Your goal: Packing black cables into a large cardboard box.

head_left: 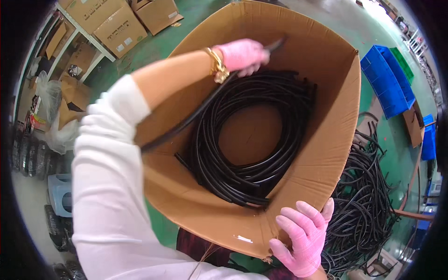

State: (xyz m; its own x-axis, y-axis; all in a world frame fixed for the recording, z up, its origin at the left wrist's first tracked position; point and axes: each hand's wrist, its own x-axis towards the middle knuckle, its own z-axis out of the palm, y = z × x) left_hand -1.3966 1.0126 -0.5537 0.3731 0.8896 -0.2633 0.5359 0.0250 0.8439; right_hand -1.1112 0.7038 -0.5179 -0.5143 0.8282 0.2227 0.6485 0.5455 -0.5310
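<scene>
My left hand (243, 55), in a pink glove, is closed around a black rubber hose (191, 115) inside the upper part of a large open cardboard box (310, 161). One end of the hose sticks out past my fingers, a little blurred; its other part runs down left behind my sleeve. Below it, a coil of several black hoses (207, 156) rings the box floor. My right hand (302, 235), also gloved in pink, lies with spread fingers against the box's near right rim and holds nothing.
A tangled heap of black hoses (361, 200) lies on the green floor at the right. Blue plastic bins (389, 84) stand beyond it. Closed cardboard cartons (119, 30) and a metal shelf (95, 60) are at the upper left, with a clear plastic bag (51, 100) nearby.
</scene>
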